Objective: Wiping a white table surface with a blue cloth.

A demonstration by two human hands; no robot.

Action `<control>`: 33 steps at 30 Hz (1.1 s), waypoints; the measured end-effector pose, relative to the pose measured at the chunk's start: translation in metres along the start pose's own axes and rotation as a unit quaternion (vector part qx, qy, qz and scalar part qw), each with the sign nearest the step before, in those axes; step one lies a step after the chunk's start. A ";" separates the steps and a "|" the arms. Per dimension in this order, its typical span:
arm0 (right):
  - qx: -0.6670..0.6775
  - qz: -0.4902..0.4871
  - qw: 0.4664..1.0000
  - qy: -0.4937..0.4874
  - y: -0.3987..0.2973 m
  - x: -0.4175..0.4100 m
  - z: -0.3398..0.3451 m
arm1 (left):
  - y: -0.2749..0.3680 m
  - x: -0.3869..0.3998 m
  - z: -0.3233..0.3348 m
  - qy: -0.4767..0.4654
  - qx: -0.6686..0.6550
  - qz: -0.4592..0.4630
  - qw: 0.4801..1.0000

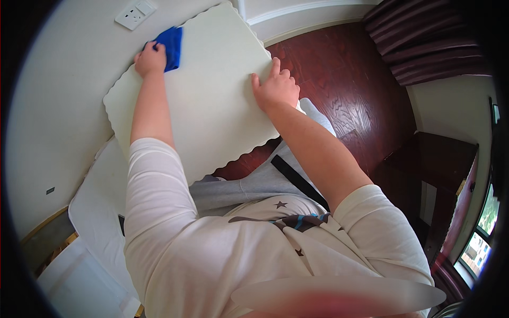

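Observation:
A pale tabletop with a scalloped edge [214,99] lies in front of me, its far left side by the wall. My left hand [151,59] grips a folded blue cloth [173,47] and presses it on the surface near that left edge. On the right edge of the top rests my right hand [277,85], fingers spread, holding nothing.
A wall socket and switch plate [135,15] is just above the tabletop's far left edge. Dark red wooden floor [338,79] shows to the right, with a purple curtain [429,43] beyond. A dark wooden piece of furniture [441,155] stands at right, and a translucent plastic bin [87,282] at lower left.

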State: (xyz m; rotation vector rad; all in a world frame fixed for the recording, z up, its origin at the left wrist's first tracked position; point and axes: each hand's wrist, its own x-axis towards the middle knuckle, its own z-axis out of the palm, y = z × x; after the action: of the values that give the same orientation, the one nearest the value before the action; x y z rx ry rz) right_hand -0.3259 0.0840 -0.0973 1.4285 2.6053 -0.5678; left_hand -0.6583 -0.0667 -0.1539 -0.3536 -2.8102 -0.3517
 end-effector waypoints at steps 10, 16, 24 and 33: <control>-0.014 0.004 1.000 0.007 0.002 0.001 0.002 | -0.194 -0.095 -0.084 -0.010 0.116 -0.108 0.987; -0.017 -0.003 1.000 0.016 0.005 0.002 0.005 | -0.207 -0.221 -0.111 0.026 0.086 -0.004 0.996; -0.002 0.000 1.000 0.000 0.005 0.002 0.003 | -0.134 -0.302 -0.139 0.000 0.026 0.062 0.998; 0.011 -0.009 1.000 0.016 0.006 0.002 0.005 | -0.010 -0.240 -0.086 -0.001 -0.039 0.182 0.983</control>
State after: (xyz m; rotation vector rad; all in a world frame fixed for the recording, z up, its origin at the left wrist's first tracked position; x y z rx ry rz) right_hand -0.3220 0.0868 -0.1042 1.4352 2.6466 -0.5832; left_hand -0.4170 -0.1486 -0.1500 -0.8686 -2.6624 -0.3754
